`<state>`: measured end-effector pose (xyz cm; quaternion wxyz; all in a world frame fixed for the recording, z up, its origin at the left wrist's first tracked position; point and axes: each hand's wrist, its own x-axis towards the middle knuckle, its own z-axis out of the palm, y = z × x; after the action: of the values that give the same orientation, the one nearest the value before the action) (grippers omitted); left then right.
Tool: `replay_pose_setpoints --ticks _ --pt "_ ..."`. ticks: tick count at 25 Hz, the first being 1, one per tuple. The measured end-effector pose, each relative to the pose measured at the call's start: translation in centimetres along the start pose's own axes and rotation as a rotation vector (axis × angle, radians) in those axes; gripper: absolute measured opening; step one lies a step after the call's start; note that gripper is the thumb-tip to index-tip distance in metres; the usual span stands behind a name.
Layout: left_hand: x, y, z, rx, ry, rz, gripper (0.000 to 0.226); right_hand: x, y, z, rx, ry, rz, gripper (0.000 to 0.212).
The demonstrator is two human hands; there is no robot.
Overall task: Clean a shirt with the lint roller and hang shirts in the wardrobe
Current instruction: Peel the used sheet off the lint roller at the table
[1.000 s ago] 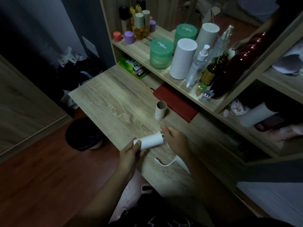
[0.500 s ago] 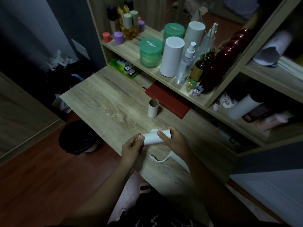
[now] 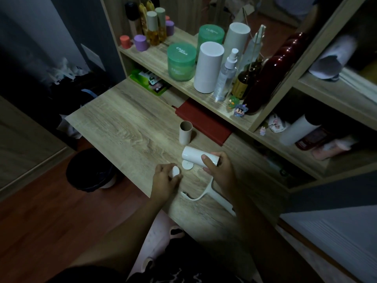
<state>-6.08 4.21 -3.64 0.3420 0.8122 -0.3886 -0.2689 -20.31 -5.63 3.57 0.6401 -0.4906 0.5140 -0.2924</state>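
My right hand [image 3: 219, 170] grips a white lint roll [image 3: 196, 157] held sideways just above the wooden desk [image 3: 126, 123]. My left hand [image 3: 166, 178] pinches a small white round cap [image 3: 175, 172] a little to the left of the roll. A second white disc [image 3: 187, 164] lies on the desk under the roll's left end. The white lint roller handle [image 3: 204, 194] lies on the desk below my right hand. An empty cardboard core [image 3: 185, 132] stands upright behind the roll. No shirt is in view.
A dark red notebook [image 3: 204, 124] lies at the back of the desk. The shelf [image 3: 183, 82] above holds green jars, white cylinders, bottles and small figurines. A black bin [image 3: 89, 170] stands on the floor left of the desk.
My hands have come apart: the left one has pulled a white cap off the roll's end and moved left, while the right hand keeps the roll.
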Motion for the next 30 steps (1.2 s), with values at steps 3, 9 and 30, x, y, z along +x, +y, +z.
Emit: replay_pose_setpoints --ticks 3,9,30 --pt "-0.1 -0.3 0.7 0.094 -0.037 0.075 0.046 0.5 -0.3 -0.1 -0.025 0.01 -0.033 0.026" --pt "-0.3 -0.9 0.8 0.079 -0.048 0.084 0.061 0.7 -1.9 0.7 0.05 -0.004 -0.102 0.018" --pt "5.7 -23.2 -32.4 -0.174 0.429 -0.512 0.048 -0.6 3.2 39.1 -0.086 -0.384 -0.045 0.019"
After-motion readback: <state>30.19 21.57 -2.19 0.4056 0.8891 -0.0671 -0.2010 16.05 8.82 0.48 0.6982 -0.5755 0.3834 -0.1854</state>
